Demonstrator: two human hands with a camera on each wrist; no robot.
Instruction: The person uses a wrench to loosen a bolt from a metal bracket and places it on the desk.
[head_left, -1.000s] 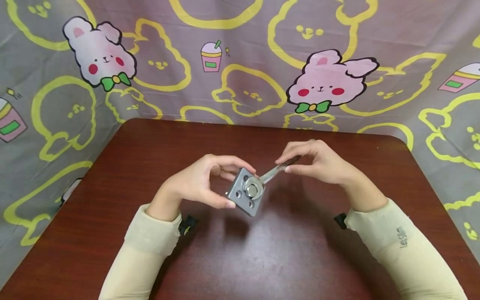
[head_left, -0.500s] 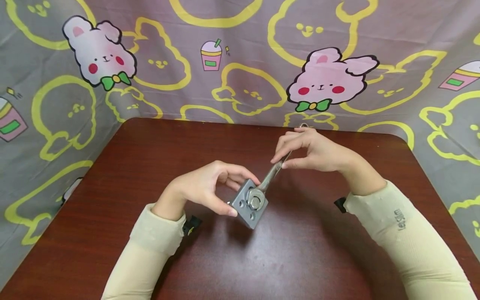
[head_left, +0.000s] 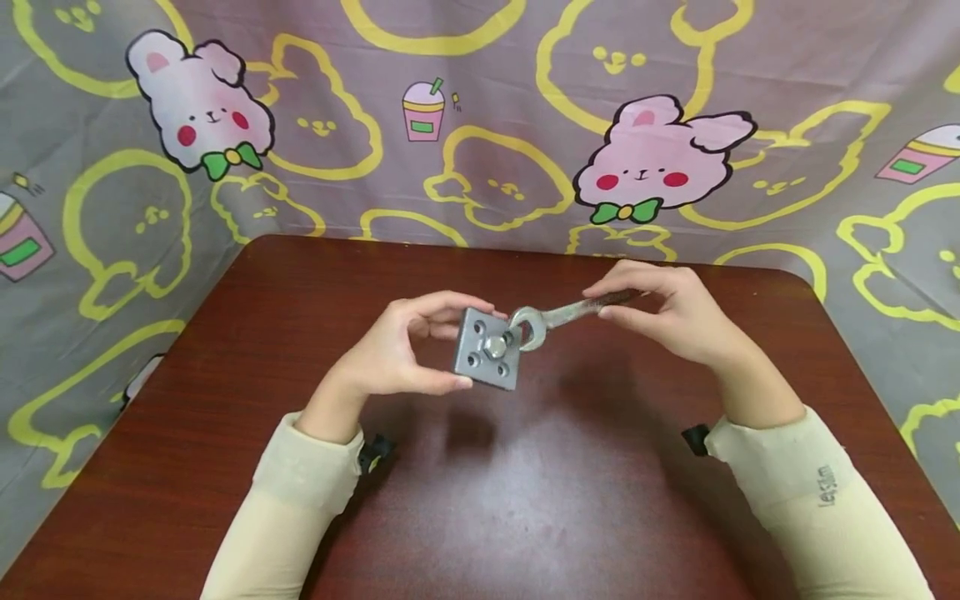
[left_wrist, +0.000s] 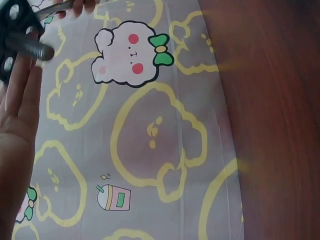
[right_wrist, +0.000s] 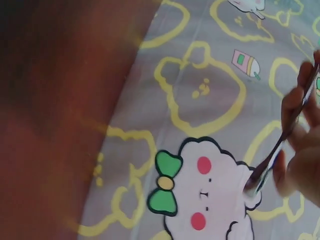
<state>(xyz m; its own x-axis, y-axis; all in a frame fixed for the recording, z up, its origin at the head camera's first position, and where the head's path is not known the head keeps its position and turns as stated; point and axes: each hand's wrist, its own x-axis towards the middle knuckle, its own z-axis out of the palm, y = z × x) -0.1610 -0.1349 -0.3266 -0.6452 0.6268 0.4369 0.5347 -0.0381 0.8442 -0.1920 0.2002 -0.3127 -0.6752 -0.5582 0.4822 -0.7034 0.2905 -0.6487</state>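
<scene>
My left hand (head_left: 393,350) grips a square grey metal plate (head_left: 468,343) by its edges, thumb below and fingers above, held up over the table. Several holes sit near its corners, and a hex bolt head (head_left: 496,347) stands at its middle. From the back of the plate a threaded bolt shank (left_wrist: 32,47) sticks out in the left wrist view. My right hand (head_left: 667,312) pinches a metal wrench (head_left: 566,314) by its handle. The wrench's open-ended jaw is off the bolt head, right at the plate's right edge. In the right wrist view the wrench (right_wrist: 282,137) runs along the fingers.
A dark red-brown wooden table (head_left: 525,517) lies under both hands. Behind it and at its sides hangs a grey curtain (head_left: 480,100) with cartoon prints. Black wrist devices (head_left: 377,452) sit at the cuffs of the cream sleeves.
Earlier the wrench's end was round the bolt head and swung more upright; now it has come off to the right. The plate has risen and turned a little.
</scene>
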